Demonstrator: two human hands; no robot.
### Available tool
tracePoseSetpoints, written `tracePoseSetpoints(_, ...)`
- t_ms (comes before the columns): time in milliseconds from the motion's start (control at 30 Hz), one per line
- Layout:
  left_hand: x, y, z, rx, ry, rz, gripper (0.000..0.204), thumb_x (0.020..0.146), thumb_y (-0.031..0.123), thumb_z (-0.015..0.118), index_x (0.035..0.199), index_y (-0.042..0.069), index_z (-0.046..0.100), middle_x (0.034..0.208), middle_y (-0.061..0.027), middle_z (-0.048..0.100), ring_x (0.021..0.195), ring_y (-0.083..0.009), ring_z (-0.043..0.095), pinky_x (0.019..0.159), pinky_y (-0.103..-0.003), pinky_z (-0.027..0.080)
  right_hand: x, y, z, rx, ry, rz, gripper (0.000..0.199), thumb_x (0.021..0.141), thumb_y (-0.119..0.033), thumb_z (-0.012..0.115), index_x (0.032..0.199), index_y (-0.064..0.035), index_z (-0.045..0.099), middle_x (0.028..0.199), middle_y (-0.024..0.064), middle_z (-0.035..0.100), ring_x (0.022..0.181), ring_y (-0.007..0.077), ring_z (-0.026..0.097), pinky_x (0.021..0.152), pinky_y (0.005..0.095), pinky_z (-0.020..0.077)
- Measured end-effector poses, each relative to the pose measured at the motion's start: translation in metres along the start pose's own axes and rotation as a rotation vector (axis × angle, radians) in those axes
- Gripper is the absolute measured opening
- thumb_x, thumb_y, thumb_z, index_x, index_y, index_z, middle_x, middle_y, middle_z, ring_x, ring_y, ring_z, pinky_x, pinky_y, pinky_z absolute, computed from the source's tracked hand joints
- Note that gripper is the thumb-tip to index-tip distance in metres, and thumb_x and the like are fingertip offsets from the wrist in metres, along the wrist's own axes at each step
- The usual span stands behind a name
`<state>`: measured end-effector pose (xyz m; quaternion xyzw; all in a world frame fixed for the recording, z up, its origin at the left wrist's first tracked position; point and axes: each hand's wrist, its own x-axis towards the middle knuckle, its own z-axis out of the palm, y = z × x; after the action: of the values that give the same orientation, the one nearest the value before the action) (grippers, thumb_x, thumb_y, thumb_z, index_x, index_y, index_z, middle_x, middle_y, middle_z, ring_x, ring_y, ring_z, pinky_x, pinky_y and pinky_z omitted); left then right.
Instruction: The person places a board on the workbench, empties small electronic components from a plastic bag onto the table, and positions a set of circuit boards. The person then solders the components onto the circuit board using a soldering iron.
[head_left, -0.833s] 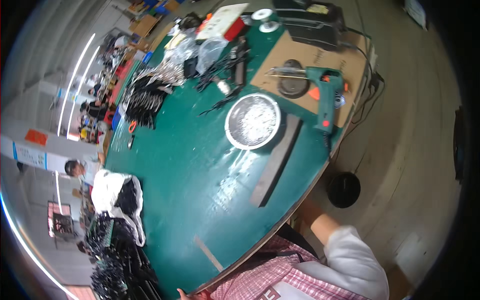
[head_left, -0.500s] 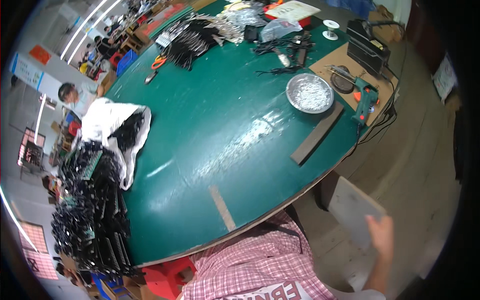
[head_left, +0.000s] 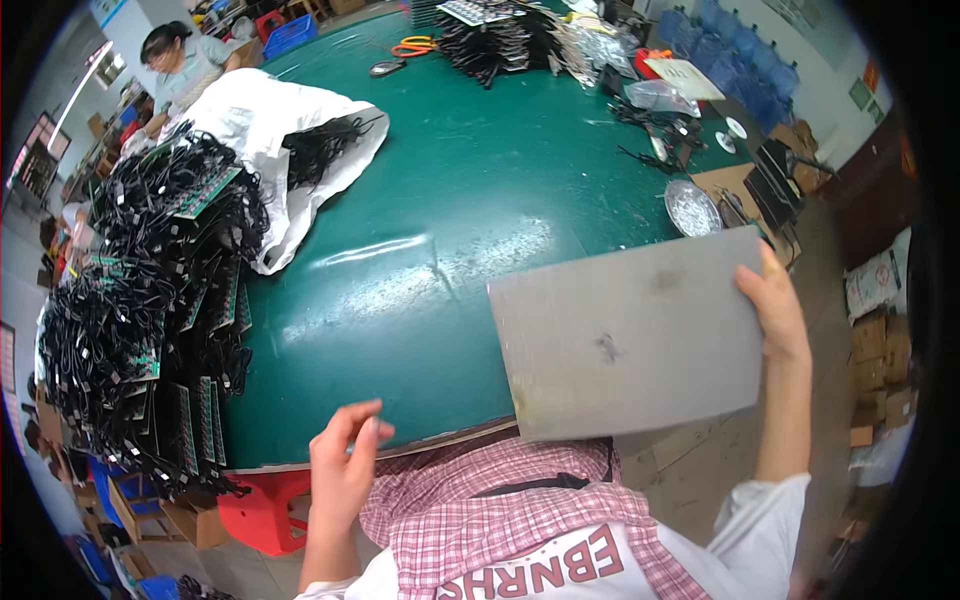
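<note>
My right hand grips the right edge of a flat grey board and holds it up over the near right edge of the green table. My left hand hovers open just below the table's near edge, fingers spread, holding nothing, a little left of the board. A big heap of green circuit boards with black wires lies on the table's left side.
A white sack spilling black wires lies at the far left. More wired boards, orange scissors and a round metal dish sit at the far side. A person works beyond the table. A red stool stands below.
My right hand has lifted the grey board from low beside the table up over the table's edge. My left hand has come into view. My view has swung toward the left.
</note>
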<state>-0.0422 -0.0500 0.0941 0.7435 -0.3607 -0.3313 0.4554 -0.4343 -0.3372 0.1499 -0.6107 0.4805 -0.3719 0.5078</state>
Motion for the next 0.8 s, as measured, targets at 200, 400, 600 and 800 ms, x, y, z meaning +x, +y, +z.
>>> tracePoseSetpoints(200, 0.010, -0.008, -0.016, 0.149, 0.199, 0.159, 0.017, 0.095, 0.007, 0.057, 0.107, -0.004, 0.064, 0.084, -0.0112, 0.069, 0.080, -0.0146, 0.068, 0.071, -0.028, 0.052, 0.095, -0.037, -0.003, -0.159, -0.142, 0.150, 0.053, 0.088, -0.024, 0.067, 0.133, -0.0008, 0.050, 0.115, 0.0091, 0.064, 0.101, 0.0155, 0.063, 0.090, 0.0300, 0.0493)
tracePoseSetpoints(400, 0.014, -0.010, -0.032, -0.138, 0.405, 0.080, 0.015, 0.098, 0.006, 0.052, 0.106, -0.002, 0.062, 0.078, -0.0054, 0.064, 0.073, -0.0118, 0.062, 0.070, -0.025, 0.051, 0.174, -0.019, 0.114, -0.186, -0.441, 0.245, 0.037, 0.090, -0.019, 0.065, 0.122, -0.0027, 0.057, 0.102, 0.0101, 0.067, 0.085, 0.0162, 0.066, 0.070, 0.0326, 0.0560)
tracePoseSetpoints(600, 0.010, 0.014, -0.067, -0.094, 0.901, 0.338, 0.022, 0.100, 0.011, 0.047, 0.113, 0.000, 0.061, 0.073, -0.0007, 0.054, 0.067, -0.0069, 0.048, 0.063, -0.021, 0.036, 0.096, 0.014, 0.294, -0.331, -0.896, 0.004, 0.077, 0.085, -0.043, 0.071, 0.142, 0.0008, 0.042, 0.147, 0.0217, 0.042, 0.135, 0.0295, 0.041, 0.110, 0.0379, 0.0335)
tracePoseSetpoints(800, -0.003, -0.009, -0.085, -0.051, 0.880, 0.176, 0.022, 0.100, 0.010, 0.048, 0.115, 0.000, 0.060, 0.074, -0.0004, 0.054, 0.069, -0.0043, 0.048, 0.063, -0.018, 0.037, 0.189, -0.025, 0.140, -0.004, -0.398, 0.147, 0.036, 0.090, -0.024, 0.067, 0.121, -0.0079, 0.059, 0.104, 0.0035, 0.067, 0.089, 0.0122, 0.064, 0.080, 0.0296, 0.0528)
